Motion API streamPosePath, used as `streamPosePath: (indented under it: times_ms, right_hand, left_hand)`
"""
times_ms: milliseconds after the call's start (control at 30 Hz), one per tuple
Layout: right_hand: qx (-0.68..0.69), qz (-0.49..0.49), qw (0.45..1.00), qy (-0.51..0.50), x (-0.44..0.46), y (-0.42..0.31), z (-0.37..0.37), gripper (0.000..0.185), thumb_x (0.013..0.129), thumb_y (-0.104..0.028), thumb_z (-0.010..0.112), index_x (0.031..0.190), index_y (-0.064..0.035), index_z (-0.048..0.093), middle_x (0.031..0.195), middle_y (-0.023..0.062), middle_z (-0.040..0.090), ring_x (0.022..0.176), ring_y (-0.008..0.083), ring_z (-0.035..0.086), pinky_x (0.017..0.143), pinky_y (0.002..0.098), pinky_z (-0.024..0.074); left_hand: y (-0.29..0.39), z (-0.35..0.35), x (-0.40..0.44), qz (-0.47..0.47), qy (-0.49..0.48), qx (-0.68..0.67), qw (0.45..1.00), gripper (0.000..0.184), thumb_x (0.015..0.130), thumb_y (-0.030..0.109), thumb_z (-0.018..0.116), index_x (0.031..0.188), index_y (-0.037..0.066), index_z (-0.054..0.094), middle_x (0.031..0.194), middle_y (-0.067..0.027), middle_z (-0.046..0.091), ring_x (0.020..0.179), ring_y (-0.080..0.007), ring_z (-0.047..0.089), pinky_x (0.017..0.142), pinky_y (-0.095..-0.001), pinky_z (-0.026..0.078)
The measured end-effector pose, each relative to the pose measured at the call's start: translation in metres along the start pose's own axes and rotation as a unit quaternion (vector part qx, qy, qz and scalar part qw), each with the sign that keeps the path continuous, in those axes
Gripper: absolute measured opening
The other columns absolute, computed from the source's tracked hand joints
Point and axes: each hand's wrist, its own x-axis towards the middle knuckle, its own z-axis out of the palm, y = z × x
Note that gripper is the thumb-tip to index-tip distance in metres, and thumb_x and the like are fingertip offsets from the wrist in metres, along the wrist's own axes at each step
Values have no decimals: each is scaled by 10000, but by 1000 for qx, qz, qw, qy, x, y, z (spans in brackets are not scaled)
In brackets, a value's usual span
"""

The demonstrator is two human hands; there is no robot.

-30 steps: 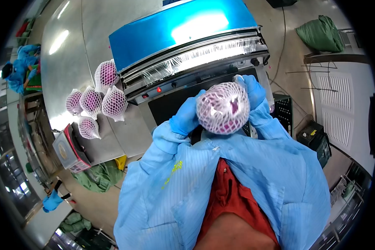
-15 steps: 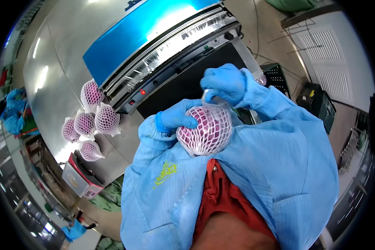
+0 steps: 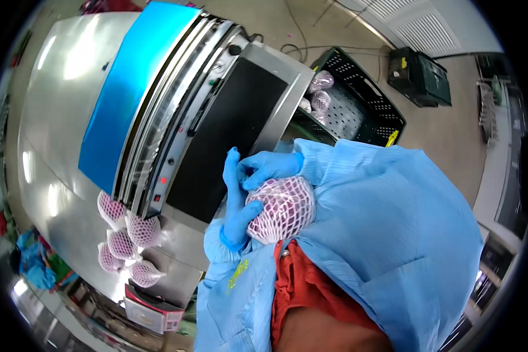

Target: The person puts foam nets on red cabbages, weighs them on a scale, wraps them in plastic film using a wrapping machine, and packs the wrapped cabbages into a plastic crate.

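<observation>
Your L hand (image 3: 236,205), half-curled, grips the netted ball (image 3: 286,208) at 9 o'clock; R hand (image 3: 276,165) curls at 11, hold unclear. Prob. firm, slick; cup 3 & 9.

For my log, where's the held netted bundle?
In the head view, the netted bundle is near centre, against the left hand and below the right hand.

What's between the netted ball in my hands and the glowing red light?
The head view shows your left hand, then the black pad.
</observation>
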Motion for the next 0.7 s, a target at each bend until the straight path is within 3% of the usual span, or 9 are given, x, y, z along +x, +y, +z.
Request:
streamPosePath:
  times_ms: [33, 67, 133, 167, 267, 333, 433, 567, 700]
  right_hand:
    - [49, -68, 996, -38, 0, 10, -4, 246, 836, -155, 698, 1026, -10, 642, 979, 28, 630, 945, 111, 591, 820, 252, 467]
    - [-76, -163, 978, -108, -11, 13, -10, 265, 848, -133, 666, 1082, -12, 644, 1051, 43, 639, 1005, 128, 596, 879, 275, 466]
    - [38, 53, 996, 59, -28, 10, -15, 241, 858, -112, 636, 1078, -15, 648, 1061, 45, 641, 991, 136, 602, 913, 287, 454]
    - [3, 16, 998, 65, -37, 17, -26, 332, 835, -93, 635, 1149, 12, 605, 1100, 107, 627, 1072, 221, 577, 933, 325, 450]
    - [-11, -128, 987, 93, -88, 55, -61, 347, 880, -127, 584, 1193, 22, 566, 1134, 152, 608, 1072, 292, 574, 929, 360, 445]
    - [-346, -321, 862, 186, -126, 59, -79, 500, 888, -339, 586, 1242, 6, 515, 1175, 198, 565, 1084, 346, 544, 958, 404, 397]
    - [-447, -56, 860, 238, -184, 45, -113, 841, 725, -556, 714, 1289, 14, 460, 1274, 213, 505, 1182, 329, 502, 1033, 422, 350]
    - [-68, -122, 918, 371, -217, 158, -191, 791, 782, -397, 718, 1376, 0, 376, 1320, 158, 495, 1250, 267, 456, 1089, 404, 319]
    - [297, -135, 866, 380, -266, 201, -286, 731, 800, -294, 708, 1385, -8, 377, 1312, 161, 515, 1180, 294, 540, 1021, 424, 426]
  left_hand:
    - [-1, 7, 0, -11, -9, 1, 1000, 901, 782, 503, 550, 1473, 11, 246, 1551, -168, 102, 1424, -310, 153, 1142, -412, 162]
    - [-14, -6, -2, 21, -51, 64, 996, 689, 807, 431, 509, 1365, 28, 472, 1539, -177, 151, 1425, -334, 157, 1151, -452, 112]
    - [-43, -3, 0, 52, -59, 31, 996, 614, 826, 461, 494, 1254, 31, 585, 1499, -209, 261, 1428, -349, 148, 1149, -481, 90]
    - [-46, 7, 3, 41, -37, 5, 998, 630, 832, 479, 501, 1242, 6, 576, 1435, -220, 375, 1416, -343, 199, 1152, -469, 106]
    - [-59, 32, 18, -56, -4, -93, 994, 612, 858, 446, 500, 1253, -20, 549, 1401, -198, 430, 1366, -341, 319, 1144, -449, 182]
    - [-70, 60, 37, -161, 64, -238, 956, 550, 925, 381, 461, 1289, -30, 503, 1348, -162, 499, 1255, -296, 473, 1093, -407, 319]
    - [-145, 75, 65, -333, 181, -356, 854, 509, 974, 365, 409, 1300, -16, 498, 1305, -136, 546, 1194, -249, 521, 1047, -379, 383]
    - [-245, 132, 140, -402, 130, -289, 859, 533, 981, 431, 394, 1273, 6, 528, 1258, -124, 579, 1125, -226, 563, 987, -346, 433]
    - [-364, 173, 212, -399, 39, -12, 916, 556, 952, 495, 479, 1242, 30, 566, 1187, -90, 602, 1053, -192, 576, 884, -308, 459]
